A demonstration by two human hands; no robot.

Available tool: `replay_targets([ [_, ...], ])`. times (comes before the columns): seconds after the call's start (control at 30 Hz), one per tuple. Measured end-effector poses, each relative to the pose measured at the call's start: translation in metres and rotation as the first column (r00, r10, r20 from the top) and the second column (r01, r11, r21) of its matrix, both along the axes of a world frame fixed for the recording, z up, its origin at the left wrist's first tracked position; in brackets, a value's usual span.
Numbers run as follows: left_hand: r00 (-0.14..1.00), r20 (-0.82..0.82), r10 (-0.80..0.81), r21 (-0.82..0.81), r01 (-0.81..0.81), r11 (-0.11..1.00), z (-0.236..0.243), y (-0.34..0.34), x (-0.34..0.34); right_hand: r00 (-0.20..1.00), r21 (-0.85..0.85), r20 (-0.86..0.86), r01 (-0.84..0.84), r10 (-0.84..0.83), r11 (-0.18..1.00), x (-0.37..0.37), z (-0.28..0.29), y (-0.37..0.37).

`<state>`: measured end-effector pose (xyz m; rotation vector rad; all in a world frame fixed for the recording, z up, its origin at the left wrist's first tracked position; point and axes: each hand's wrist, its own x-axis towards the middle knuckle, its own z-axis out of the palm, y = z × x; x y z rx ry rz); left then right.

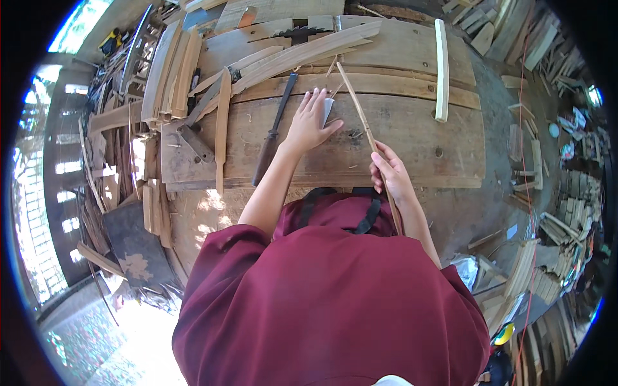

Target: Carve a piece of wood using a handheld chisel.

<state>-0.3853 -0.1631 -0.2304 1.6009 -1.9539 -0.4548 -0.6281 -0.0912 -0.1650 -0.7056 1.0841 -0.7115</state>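
Observation:
My right hand [391,170] is closed round a long thin wooden stick [358,110]. The stick slants from my lap up over the workbench [412,141]. My left hand [311,123] is stretched out above the bench, its thumb apart from the fingers and nothing gripped. Beside its fingers shows a small pale flat piece [328,108], partly hidden, whose kind I cannot make out. Left of that hand lies a long dark tool with a wooden handle [265,157], perhaps a file or chisel. Thin wood slivers lie near the stick's far end.
A toothed circular saw blade [300,32] juts from the bench's far part. Long curved boards [309,53] lie across the bench, and a pale wooden strip [441,71] rests at the right. A narrow shaped wooden piece [223,128] lies left. Stacked wood surrounds the bench.

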Motion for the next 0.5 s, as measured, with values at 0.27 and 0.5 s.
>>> replay_targets([
  [0.27,0.986,0.047,0.159,0.139,-0.164,0.977,0.01,0.011,-0.021,0.982,0.06,0.004,-0.187,0.187,0.981,-0.024,-0.017,-0.033],
  [0.5,0.976,-0.175,0.131,-0.098,-0.15,0.984,0.04,0.027,-0.05,0.959,0.224,0.064,-0.284,0.277,0.932,-0.044,0.002,-0.04],
])
